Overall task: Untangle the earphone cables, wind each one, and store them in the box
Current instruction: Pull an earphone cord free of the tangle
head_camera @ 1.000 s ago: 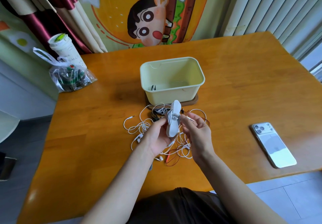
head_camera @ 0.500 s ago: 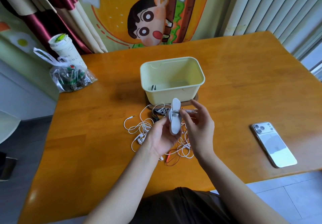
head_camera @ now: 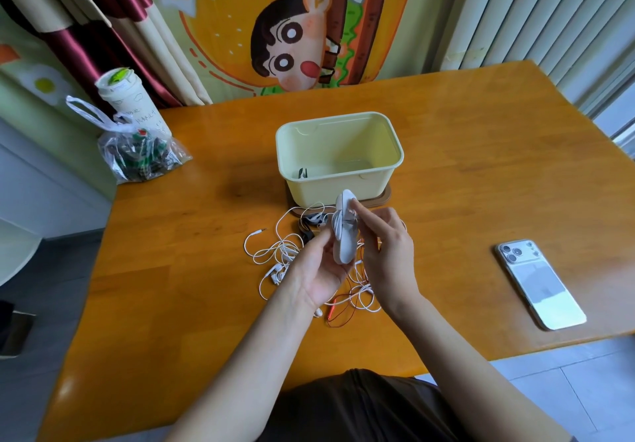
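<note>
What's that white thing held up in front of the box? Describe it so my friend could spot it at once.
On the wooden table, just before the pale yellow box, the left hand grips a winder while the right hand touches its top with a forefinger. Unlike the loose cables lying under it, it is a solid white oval with cable wrapped round its middle.

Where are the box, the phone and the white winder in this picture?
box [head_camera: 316,187]: head view, front wall.
phone [head_camera: 541,285]: head view, middle of its back.
white winder [head_camera: 345,249]: head view, lower half.
</note>
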